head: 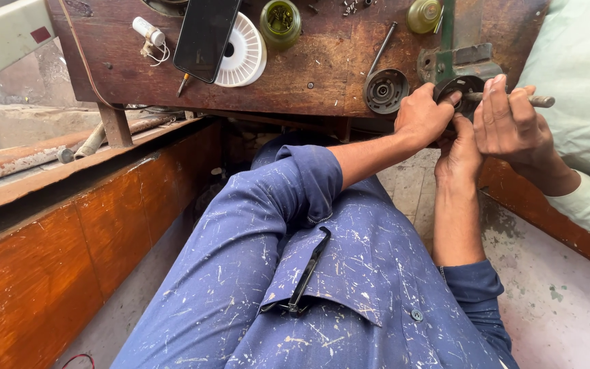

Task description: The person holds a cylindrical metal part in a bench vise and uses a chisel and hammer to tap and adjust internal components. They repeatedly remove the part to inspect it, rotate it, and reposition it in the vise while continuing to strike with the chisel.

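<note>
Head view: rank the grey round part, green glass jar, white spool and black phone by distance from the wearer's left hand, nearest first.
From the left hand:
1. Grey round part, just beside it at the bench edge.
2. Green glass jar, up the bench.
3. White spool, farther along.
4. Black phone, lying over the spool's far side.

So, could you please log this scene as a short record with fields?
left hand: grips the dark round part at the bench edge
right hand: underneath that part, touching it
co-worker's hand: on a metal rod at the same part
bench: worn wood, carrying a grey pulley, phone, white spool, green jar
</note>
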